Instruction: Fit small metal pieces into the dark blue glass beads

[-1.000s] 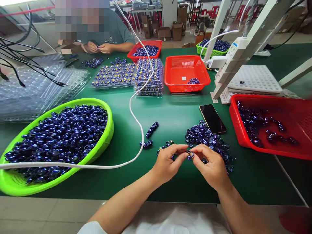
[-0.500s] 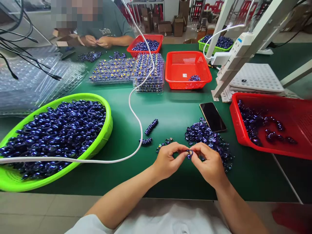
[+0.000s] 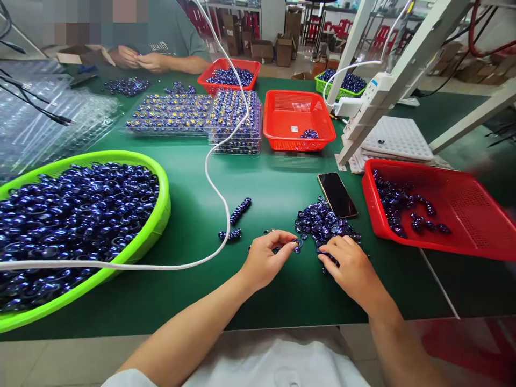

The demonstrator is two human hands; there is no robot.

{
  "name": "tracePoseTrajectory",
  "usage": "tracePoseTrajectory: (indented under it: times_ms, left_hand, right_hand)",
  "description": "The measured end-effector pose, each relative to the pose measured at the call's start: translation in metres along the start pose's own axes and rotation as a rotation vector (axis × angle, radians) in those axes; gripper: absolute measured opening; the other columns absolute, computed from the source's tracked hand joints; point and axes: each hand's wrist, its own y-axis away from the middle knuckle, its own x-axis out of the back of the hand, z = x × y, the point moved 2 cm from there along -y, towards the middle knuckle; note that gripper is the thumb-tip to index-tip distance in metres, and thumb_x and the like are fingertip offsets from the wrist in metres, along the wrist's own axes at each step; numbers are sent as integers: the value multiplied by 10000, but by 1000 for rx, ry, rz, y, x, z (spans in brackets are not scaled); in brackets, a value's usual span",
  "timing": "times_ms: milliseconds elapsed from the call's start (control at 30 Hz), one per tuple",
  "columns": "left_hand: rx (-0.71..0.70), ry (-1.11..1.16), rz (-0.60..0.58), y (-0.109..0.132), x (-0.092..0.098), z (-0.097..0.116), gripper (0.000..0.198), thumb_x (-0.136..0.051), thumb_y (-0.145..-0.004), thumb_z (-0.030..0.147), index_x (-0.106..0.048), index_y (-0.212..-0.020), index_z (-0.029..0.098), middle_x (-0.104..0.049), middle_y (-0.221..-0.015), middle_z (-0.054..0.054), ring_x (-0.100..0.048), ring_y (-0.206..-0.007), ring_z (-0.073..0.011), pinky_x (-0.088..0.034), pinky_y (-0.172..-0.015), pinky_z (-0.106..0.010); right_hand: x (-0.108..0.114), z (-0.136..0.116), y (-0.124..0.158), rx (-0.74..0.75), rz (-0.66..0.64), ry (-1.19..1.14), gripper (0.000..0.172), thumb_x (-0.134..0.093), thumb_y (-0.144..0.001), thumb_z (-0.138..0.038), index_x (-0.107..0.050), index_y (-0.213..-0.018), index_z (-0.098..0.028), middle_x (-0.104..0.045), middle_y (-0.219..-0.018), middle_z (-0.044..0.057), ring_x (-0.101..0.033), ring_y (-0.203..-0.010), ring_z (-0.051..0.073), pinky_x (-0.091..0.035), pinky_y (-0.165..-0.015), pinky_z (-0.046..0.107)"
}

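Head view: from where I stand, a green worktable [image 3: 181, 172] stretches across the workshop, laden with glossy blue parts.
Green basket [image 3: 164, 201]: broad and rounded, heaped with dark blue pieces [image 3: 84, 215] on the worker's left.
Red basket [image 3: 475, 215]: on the worker's right, similar parts scattered toward its left end.
Clear plastic sheets [image 3: 40, 123]: stacked at the table's far left.
Co-worker [image 3: 173, 32]: seated across the table in a grey-green shirt, both hands held close together.
Clear trays [image 3: 169, 114]: one low layer beside a taller stack [image 3: 226, 110], filled with blue pieces, many showing gold.
Orange-red basket [image 3: 298, 144]: just right of the stack, a small cluster of blue parts lying inside.
White cable [image 3: 161, 267]: looping over the tabletop and across the green basket.
Left hand [image 3: 268, 258]: thumb and forefinger pinched on a blue ring [image 3: 297, 248], left of the loose pile [image 3: 318, 223].
Right hand [image 3: 346, 266]: at the pile's near side, thumb and forefinger slightly parted; whether they clasp anything, I cannot tell.
Loose pile: small, shiny blue parts, many flat and round, spread beyond the right hand.
Phone [image 3: 337, 194]: face up, screen dark, at the pile's far side.
Short blue rows [image 3: 241, 211]: two, lying by the white cable.
Blue ring: at the left fingertips, apart from the right hand.
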Motion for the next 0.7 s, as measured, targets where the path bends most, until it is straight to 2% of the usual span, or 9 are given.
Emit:
tracePoseTrajectory:
  times_ms: [133,233,333,400,533,600,700]
  left_hand:
    - [17,30,8,0,0,1,192,-679,-835,314,-706,-927,148,-723,-856,-75,-653,-772,-172,-529,-726,-275]
    - [34,67,16,0,1,3,171,-673,-837,296,-697,-921,149,-719,-829,-61,-650,-746,-161,-517,-696,-258]
    - [43,84,31,-1,3,7,157,-649,-857,284,-692,-932,153,-718,-832,-54,-648,-736,-153,-511,-691,-255]
    - [45,111,32,-1,3,9,163,-637,-870,283,-689,-956,156,-730,-907,-68,-653,-754,-152,-516,-720,-268]
    - [48,315,-54,2,-3,12,167,-655,-868,296,-649,-951,152,-711,-1153,-128,-677,-983,-207,-518,-837,-314]
    - [54,417,-111,4,-8,12,190,-677,-858,316,-628,-935,150,-693,-1207,-152,-650,-1101,-239,-505,-889,-338]
    - [80,495,-136,6,-13,10,240,-712,-833,348,-619,-922,145,-696,-1204,-165,-651,-1096,-243,-492,-908,-353]
  right_hand:
    - [-19,-6,-7,10,29,210,92,-594,-889,-186,-672,-841,-195,-639,-828,79,-540,-841,256,-425,-727,383]
    - [-20,-8,-11,-12,68,182,140,-562,-887,-155,-643,-779,-193,-622,-787,77,-537,-805,247,-417,-714,379]
    - [-8,-11,-11,-59,120,-119,147,-544,-907,-175,-623,-787,-202,-609,-792,50,-552,-805,214,-436,-751,357]
    - [0,-13,-11,-124,137,-381,127,-556,-917,-209,-632,-815,-215,-608,-834,32,-564,-804,186,-449,-740,327]
    - [0,-16,-13,-207,191,-798,100,-633,-888,-283,-660,-809,-228,-603,-881,26,-586,-823,171,-470,-677,285]
    - [-7,-18,-16,-212,219,-907,113,-654,-873,-301,-664,-792,-223,-605,-871,27,-598,-832,172,-490,-676,277]
    - [-15,-23,-17,-233,257,-913,112,-642,-881,-305,-670,-812,-221,-637,-863,24,-625,-819,170,-516,-694,278]
